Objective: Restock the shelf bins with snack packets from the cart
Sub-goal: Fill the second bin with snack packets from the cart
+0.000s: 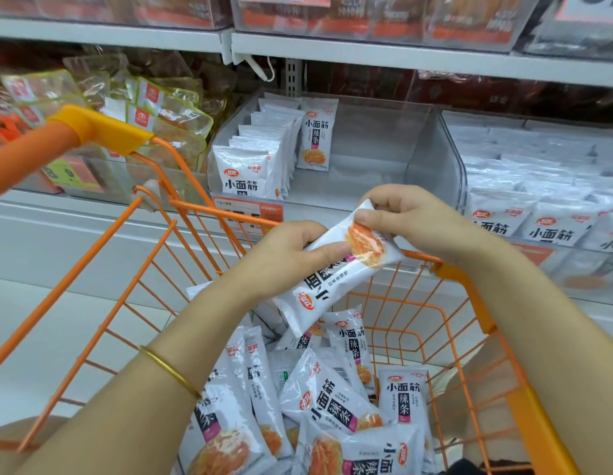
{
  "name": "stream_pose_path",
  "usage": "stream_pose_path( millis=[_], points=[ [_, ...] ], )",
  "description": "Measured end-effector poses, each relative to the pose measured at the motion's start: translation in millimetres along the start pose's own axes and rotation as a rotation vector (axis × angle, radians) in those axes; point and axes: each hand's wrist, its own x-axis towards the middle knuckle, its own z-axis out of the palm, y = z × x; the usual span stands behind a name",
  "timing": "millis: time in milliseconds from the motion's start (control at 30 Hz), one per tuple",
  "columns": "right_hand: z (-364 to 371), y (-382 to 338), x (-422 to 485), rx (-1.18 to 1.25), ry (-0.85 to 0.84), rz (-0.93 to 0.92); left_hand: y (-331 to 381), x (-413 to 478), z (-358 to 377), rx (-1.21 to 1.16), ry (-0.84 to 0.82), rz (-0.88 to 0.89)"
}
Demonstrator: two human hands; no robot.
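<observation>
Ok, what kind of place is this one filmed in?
Most likely a supermarket or snack shop aisle: shelves carry clear bins of packets fronted by a price tag, and an orange cart holds more.

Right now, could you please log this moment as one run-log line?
left hand, right hand: gripping one snack packet above cart | centre bin: part-filled | stage: pre-placement
</observation>
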Motion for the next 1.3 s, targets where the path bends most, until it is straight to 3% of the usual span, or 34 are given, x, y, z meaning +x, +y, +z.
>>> stream_pose_path(
  millis=[133,200,267,367,500,567,667,800,867,967,1300],
  points=[
    [6,6,6,0.145,0.107,0.071,2,-2,-21,-0.176,-0.07,-0.211],
    [4,10,9,0.241,0.208,0.131,0,-2,-31,-0.352,0.019,-0.284],
    [-2,11,9,0.358,0.197,0.178,0,0,-37,-0.503,0.176,-0.298],
    [-10,11,12,0.435,-0.062,0.21,6,5,-41,-0.567,0.338,-0.284],
    [-14,-3,26,0.354,-0.413,0.217,20,20,-46,-0.554,0.375,-0.241],
    [-20,-5,39,0.386,-0.377,0.292,22,29,-46,-0.437,0.504,-0.158],
    [-33,6,68,0.57,-0.117,0.43,8,36,-38,0.006,0.689,0.105],
    [-26,29,128,0.499,0.188,0.467,-24,44,-23,0.621,0.417,0.246],
    [-14,40,158,0.453,0.303,0.461,-35,45,-18,0.827,0.38,0.286],
    [1,58,192,0.346,0.397,0.428,-41,46,-16,0.881,0.397,0.279],
    [8,76,245,-0.124,0.396,0.374,-42,50,-14,0.94,0.43,0.294]
  ],
)
